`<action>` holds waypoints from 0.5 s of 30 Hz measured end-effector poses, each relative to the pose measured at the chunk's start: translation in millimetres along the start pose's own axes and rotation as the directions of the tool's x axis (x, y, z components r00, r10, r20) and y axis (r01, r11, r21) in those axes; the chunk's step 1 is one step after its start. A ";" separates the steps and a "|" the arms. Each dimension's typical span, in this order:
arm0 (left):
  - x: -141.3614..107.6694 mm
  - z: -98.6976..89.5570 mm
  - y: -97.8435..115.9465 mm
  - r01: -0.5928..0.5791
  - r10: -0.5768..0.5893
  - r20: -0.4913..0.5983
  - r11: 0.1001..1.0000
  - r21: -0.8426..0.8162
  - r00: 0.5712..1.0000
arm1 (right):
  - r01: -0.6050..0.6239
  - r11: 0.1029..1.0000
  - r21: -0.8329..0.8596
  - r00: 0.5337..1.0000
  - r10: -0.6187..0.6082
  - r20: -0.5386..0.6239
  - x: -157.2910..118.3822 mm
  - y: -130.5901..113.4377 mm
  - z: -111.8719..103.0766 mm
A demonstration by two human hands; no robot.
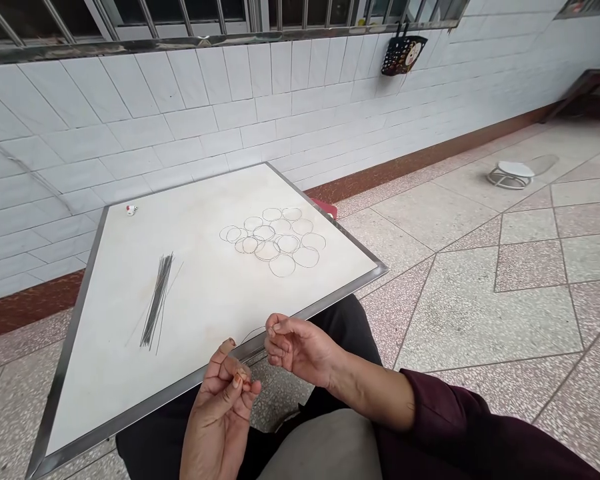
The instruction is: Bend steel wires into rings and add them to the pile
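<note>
Over the near edge of the white table (195,293), a thin dark wire (253,331) curves between my two hands. My left hand (225,393) pinches one end of it between thumb and fingers, low in the view. To its right, my right hand (300,347) has thumb and forefinger closed on the other end, the remaining fingers curled. A bundle of straight dark wires (157,303) lies on the left part of the table, with a few loose ones beside it. Many thin wire rings (283,265), some overlapping, are spread on the right part.
A small white and red object (131,210) sits near the table's far left corner. The tiled wall (190,127) runs behind the table. A dark bag (403,55) hangs from the window bars. A low white stool (515,171) stands on the floor at right.
</note>
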State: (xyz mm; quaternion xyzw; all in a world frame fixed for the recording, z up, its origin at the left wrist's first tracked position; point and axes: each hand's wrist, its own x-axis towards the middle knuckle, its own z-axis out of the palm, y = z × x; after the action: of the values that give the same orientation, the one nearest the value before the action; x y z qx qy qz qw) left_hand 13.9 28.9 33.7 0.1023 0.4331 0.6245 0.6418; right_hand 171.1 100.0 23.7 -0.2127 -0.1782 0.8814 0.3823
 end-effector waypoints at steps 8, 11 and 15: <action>0.0 -1.2 0.4 -0.024 0.024 -0.003 0.997 -0.070 1.000 | -0.027 0.999 0.029 1.000 0.027 0.010 0.3 0.7 -3.2; -0.1 -0.4 1.0 -0.015 0.012 -0.030 0.997 -0.081 0.999 | -0.025 0.999 0.035 1.000 0.025 0.002 1.4 1.9 -6.1; -0.6 0.5 0.3 -0.005 0.002 -0.032 0.997 -0.075 0.999 | -0.010 0.998 0.067 0.999 0.012 -0.029 3.3 4.1 -9.2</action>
State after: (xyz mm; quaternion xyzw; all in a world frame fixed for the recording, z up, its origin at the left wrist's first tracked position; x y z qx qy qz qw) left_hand 14.1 28.6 34.5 0.0689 0.4196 0.6430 0.6370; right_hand 171.4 101.2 13.2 -0.2138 -0.1416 0.8858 0.3867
